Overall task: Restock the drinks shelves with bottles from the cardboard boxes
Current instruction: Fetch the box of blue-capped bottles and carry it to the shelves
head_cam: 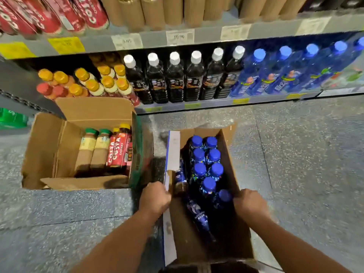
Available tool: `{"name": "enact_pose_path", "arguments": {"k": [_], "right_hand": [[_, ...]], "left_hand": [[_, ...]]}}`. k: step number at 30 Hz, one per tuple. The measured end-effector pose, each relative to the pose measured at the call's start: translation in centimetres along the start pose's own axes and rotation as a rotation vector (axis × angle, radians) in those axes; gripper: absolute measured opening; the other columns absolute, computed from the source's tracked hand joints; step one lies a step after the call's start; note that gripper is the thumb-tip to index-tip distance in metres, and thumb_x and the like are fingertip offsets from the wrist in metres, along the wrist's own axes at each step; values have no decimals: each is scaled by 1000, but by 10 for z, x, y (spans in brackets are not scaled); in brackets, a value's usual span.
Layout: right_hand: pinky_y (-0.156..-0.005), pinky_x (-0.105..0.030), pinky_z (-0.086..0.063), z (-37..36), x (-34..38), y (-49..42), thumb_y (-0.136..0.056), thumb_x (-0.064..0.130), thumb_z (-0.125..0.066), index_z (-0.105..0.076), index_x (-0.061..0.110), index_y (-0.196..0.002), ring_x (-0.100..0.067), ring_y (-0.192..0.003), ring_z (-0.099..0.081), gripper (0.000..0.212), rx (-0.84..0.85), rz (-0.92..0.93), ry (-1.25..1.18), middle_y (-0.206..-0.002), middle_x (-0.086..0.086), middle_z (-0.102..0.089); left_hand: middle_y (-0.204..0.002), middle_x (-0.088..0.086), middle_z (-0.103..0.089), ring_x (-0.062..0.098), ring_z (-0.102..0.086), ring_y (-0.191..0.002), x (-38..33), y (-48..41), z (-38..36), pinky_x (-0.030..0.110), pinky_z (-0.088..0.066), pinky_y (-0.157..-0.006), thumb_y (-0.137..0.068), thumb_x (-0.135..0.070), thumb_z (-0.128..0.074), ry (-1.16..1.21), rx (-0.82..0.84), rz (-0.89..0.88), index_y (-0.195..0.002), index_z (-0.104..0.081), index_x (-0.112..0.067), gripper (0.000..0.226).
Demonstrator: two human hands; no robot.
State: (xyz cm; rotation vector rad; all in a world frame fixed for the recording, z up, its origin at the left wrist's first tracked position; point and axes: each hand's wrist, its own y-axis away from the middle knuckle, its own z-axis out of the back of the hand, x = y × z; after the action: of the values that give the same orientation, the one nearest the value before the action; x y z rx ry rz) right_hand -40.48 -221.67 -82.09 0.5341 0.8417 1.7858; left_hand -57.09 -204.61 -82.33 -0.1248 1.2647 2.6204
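Nearest to me, both hands are on the cardboard box (229,164), which sits on the floor (295,154) in front of the bottom shelf (197,107). My left hand (155,198) grips its left wall close to the torn white flap, and my right hand (250,205) grips the right wall, just beside a blue cap. On each hand the fingers are curled over the cardboard rim and hold it. The fingertips are hidden inside the box, so I cannot tell how deep they reach. The blue-capped bottles (200,170) stand in two rows toward the far end of the box, and one loose bottle (199,215) lies on its side in the near half. I judge the step to be shifting the box toward the shelf, where other blue bottles (275,75) stand to the right of the dark white-capped ones (177,79). To do it well I would slide rather than lift and keep both walls level, since the upright bottles have room to topple and the lying one can roll. The torn left wall looks weak, so I would grip lower there. I would also steer clear of the second box (59,150) at the left.
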Motion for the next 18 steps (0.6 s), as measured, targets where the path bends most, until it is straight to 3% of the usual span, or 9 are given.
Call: {"name": "enact_pose_path", "arguments": {"k": [4,10,18], "right_hand": [[-78,-33,-49,-21,18,-74,-88,19,-49,-66,6,-104,-34,-103,-63,26,-22,52,-10,-108,-18,-66],[-81,-32,-47,-47,38,-133,-91,21,-51,-64,5,-105,-35,-106,-61,26,-74,63,-28,-111,-19,-65],[-80,-34,-46,-79,46,-165,-97,29,-46,-63,2,-107,-37,-104,-60,33,-106,107,-45,-110,-22,-64]], "left_hand": [[-98,15,-69,31,-65,-92,1,-59,-33,30,-49,-73,-86,-21,-60,41,-51,58,-95,-69,-2,23],[-78,14,-63,30,-62,-78,-1,-117,-51,28,-43,-65,-88,-21,-62,63,-96,76,-83,-69,-1,22],[-85,16,-68,31,-63,-80,10,-164,-78,31,-47,-67,-89,-28,-63,120,-167,61,-83,-66,-2,28]]}}
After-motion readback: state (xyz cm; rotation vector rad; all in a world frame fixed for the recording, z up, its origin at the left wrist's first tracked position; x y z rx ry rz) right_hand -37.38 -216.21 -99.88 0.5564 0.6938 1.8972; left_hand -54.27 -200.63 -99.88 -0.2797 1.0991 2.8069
